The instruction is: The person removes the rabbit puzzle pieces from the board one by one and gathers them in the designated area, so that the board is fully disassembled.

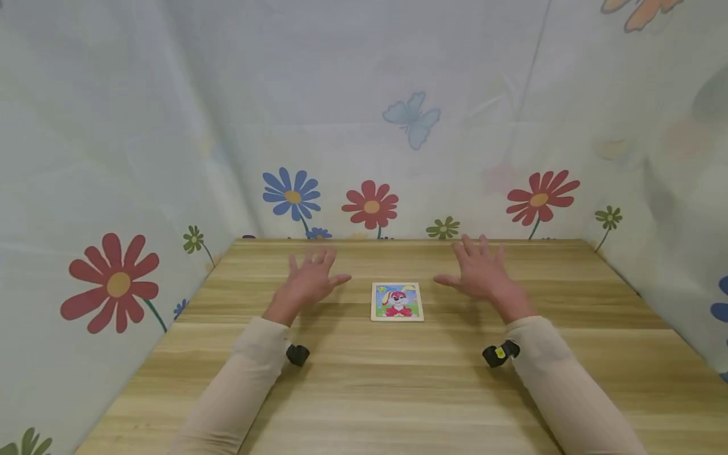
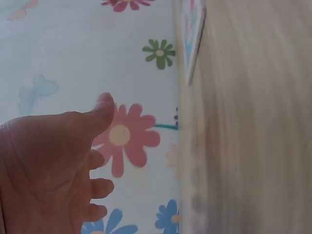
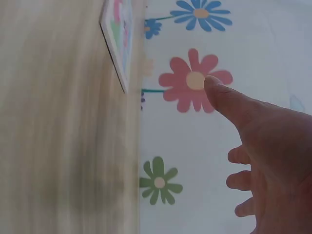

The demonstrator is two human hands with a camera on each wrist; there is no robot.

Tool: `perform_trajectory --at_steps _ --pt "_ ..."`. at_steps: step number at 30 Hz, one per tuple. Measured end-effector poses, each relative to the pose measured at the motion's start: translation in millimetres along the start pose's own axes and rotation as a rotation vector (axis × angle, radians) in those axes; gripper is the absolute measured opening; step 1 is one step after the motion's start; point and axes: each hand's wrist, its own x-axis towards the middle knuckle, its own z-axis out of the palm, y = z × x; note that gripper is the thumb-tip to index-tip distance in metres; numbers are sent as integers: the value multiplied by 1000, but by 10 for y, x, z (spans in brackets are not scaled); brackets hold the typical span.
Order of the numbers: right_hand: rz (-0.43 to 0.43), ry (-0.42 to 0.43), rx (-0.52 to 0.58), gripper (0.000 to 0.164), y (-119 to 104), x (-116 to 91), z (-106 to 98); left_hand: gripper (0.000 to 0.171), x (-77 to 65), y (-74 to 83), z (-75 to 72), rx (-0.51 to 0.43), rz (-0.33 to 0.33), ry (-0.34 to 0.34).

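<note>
- Spreading their fingers wide, a person has both hands up over the wooden table (image 1: 387, 385).
- The left hand (image 1: 309, 278) holds nothing. Its thumb points in toward the little picture board (image 1: 397, 302).
- The right hand (image 1: 480, 276) is wide and holds nothing too. Its thumb also points in.
- The board lies flat on the table, between the two hands and near both thumbs. Neither hand touches it.
- It shows a red and white bunny with yellow on its ears, inside a pale edge.
- How far along? The bunny picture looks whole, so that part seems done. Nothing is picked up. I cannot tell what is left.
- I see no words or brand names to read. The black gadget (image 1: 492, 357) by the right sleeve (image 1: 569, 385) has a yellow mark (image 1: 500, 352), too small to make out.
- Behind is a cloth (image 1: 341, 82) with flowers and butterflies.
</note>
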Motion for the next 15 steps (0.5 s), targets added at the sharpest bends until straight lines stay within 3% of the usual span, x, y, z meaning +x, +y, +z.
perform_trajectory --at_steps 8,15 --pt "-69 -71 -47 95 -252 -10 191 79 -41 359 121 92 110 -59" --pt "-114 -108 -52 92 -403 16 279 73 -65 430 144 108 184 -145"
